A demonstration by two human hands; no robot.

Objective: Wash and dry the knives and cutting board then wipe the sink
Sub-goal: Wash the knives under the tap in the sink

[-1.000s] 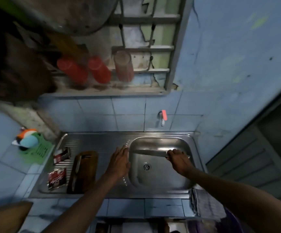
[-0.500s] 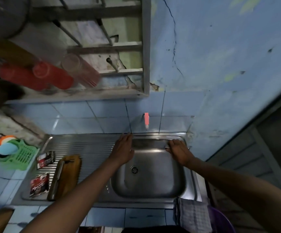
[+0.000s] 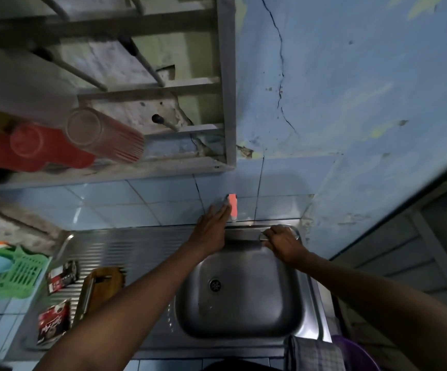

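Two hands are busy at the far edge of the sink [image 3: 243, 311]: the left hand [image 3: 211, 228] stretches toward the pink-handled tap [image 3: 232, 207] on the tiled wall, fingers straight and held close together with the tips at the tap's handle, while the right hand [image 3: 281, 242] curls its fingers round the handle end of a knife [image 3: 243, 235] and holds it across the far part of the basin, blade pointing left, right under the spout. From where I stand that blade looks thin, stiff and flat, light enough for one hand, and it will likely turn slick once water runs (the edge is too dim to tell which way it faces), so the handle seems the only sensible place to grip, with any rubbing done along the spine side. Off to the left on the ribbed drainboard lies the wooden cutting board [image 3: 101, 285], with what looks like a second knife [image 3: 85, 298] along its left edge; the board seems rigid and heavier, best lifted by its long edges. A checked cloth [image 3: 313, 354] hangs over the near right rim for drying.
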